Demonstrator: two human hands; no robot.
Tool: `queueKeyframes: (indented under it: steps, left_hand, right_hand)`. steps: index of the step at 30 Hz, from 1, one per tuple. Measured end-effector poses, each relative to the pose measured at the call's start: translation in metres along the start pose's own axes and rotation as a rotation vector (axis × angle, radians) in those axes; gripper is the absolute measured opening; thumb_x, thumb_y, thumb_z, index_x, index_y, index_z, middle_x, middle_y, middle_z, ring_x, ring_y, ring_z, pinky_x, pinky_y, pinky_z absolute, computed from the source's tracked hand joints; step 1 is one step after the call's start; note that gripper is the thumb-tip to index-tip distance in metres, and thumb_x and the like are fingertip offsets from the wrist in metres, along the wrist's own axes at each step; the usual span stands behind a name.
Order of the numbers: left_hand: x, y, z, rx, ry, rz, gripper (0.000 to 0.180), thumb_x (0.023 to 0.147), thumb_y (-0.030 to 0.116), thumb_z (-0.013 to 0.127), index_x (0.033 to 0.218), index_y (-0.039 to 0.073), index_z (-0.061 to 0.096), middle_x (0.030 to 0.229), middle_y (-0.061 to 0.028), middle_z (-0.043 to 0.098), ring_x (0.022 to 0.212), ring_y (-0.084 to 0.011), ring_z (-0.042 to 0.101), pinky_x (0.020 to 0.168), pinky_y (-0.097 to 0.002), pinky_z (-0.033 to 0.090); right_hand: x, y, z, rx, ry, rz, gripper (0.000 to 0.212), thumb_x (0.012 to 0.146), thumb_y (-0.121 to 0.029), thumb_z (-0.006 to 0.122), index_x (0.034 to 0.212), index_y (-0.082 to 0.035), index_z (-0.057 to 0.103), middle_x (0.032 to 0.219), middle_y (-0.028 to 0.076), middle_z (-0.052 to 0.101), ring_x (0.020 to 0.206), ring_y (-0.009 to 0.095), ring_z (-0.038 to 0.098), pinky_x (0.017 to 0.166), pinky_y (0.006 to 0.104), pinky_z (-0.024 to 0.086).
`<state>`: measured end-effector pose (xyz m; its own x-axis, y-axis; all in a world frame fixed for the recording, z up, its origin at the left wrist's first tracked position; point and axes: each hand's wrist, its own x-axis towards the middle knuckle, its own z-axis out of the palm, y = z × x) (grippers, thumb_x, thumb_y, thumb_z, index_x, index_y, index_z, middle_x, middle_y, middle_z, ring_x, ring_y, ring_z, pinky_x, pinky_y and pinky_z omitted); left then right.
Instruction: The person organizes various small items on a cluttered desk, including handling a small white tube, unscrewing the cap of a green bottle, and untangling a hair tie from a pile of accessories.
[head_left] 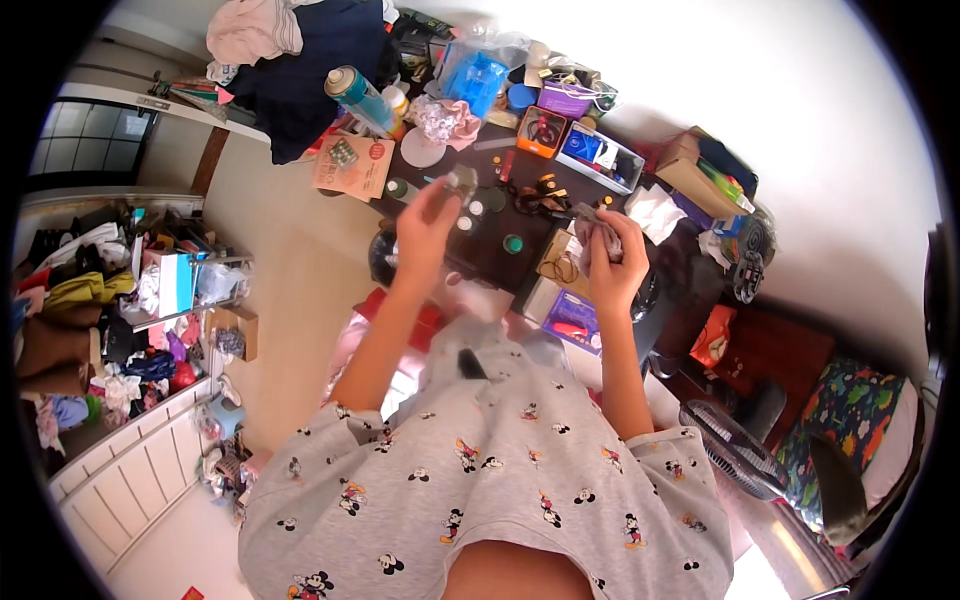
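My left hand (425, 232) is raised over the dark desk, its fingers closed round a small clear jar-like thing (462, 182); its exact kind is hard to make out. On the right, my right hand (617, 262) pinches a crumpled grey-brown cloth (598, 238). Between the hands, several small round lids lie on the desk, among them a green cap (513, 243) and a white cap (464, 223). A dark green bottle (401, 190) is beside my left hand. Behind the cloth lies a pair of dark sunglasses (543, 197).
A cardboard piece (560, 256) and a purple packet (574, 320) lie left of my right forearm. Along the back stand a spray can (357, 98), an orange box (541, 132) and a white-rimmed box (600, 158). White tissue (655, 212) and a fan (735, 450) are to the right.
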<state>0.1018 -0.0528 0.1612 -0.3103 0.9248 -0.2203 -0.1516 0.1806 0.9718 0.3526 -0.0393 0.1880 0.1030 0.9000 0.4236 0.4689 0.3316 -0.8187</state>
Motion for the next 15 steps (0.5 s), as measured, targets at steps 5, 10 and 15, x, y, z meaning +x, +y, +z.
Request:
queueKeyframes:
  steps: [5,10,15]
  left_hand:
    - [0.099,-0.063,-0.029,0.732,-0.057,0.085,0.039,0.077,0.009,0.075,0.113,-0.001,0.064,0.111,-0.0169,0.067,0.102,-0.0206,0.066,0.085,-0.0306,0.052]
    - [0.160,-0.147,-0.027,1.042,-0.058,0.244,0.035,0.069,0.011,0.080,0.098,0.002,0.062,0.096,-0.0166,0.061,0.092,-0.0365,0.061,0.079,-0.0431,0.050]
    - [0.179,-0.173,-0.006,1.120,-0.048,0.171,0.045,0.067,0.015,0.084,0.099,0.000,0.057,0.097,-0.0184,0.060,0.094,-0.0383,0.060,0.079,-0.0445,0.049]
  right_hand:
    - [-0.005,0.004,0.012,0.019,-0.032,0.140,0.016,0.083,0.004,0.064,0.099,0.000,0.066,0.100,0.014,0.065,0.090,0.025,0.065,0.081,0.0317,0.050]
    - [-0.006,0.008,0.014,-0.015,-0.053,0.229,0.016,0.083,0.003,0.064,0.099,0.000,0.066,0.099,0.013,0.066,0.090,0.024,0.065,0.082,0.0312,0.049]
    - [-0.016,0.039,0.006,-0.088,-0.043,0.285,0.015,0.087,0.004,0.060,0.101,0.000,0.065,0.091,0.005,0.063,0.072,0.008,0.058,0.064,0.0219,0.045]
